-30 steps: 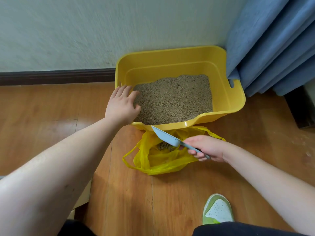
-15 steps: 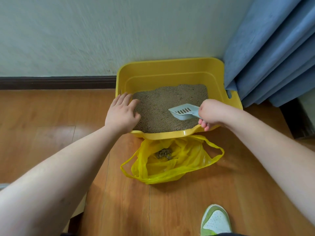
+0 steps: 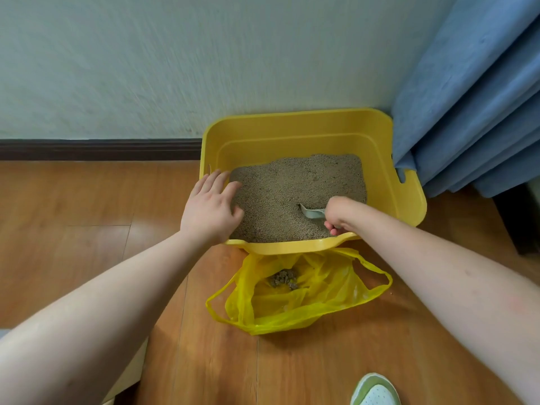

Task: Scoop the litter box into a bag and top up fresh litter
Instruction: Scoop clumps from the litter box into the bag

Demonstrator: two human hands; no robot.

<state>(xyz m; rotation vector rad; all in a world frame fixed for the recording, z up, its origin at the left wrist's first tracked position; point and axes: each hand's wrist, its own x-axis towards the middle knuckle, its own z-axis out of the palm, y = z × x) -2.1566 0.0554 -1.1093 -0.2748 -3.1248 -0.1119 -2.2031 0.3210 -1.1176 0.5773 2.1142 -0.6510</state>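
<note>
A yellow litter box [image 3: 298,133] stands against the wall, holding tan litter [image 3: 292,182]. My left hand [image 3: 209,209] lies flat on the box's front left rim, fingers spread over the litter. My right hand [image 3: 340,213] grips the handle of a pale blue scoop [image 3: 311,211], whose blade is dug into the litter near the front right. Only part of the scoop shows above the grains. On the floor in front of the box lies an open yellow plastic bag [image 3: 298,305] with a dark clump of scooped waste [image 3: 283,279] inside.
A blue curtain [image 3: 473,97] hangs just right of the box, touching its rim. A dark skirting board [image 3: 99,149] runs along the wall. My green and white shoe [image 3: 375,390] shows at the bottom right on the wooden floor [image 3: 87,214].
My right hand carried the scoop from over the bag up into the box and pushed its blade down into the litter. The left hand stayed on the rim.
</note>
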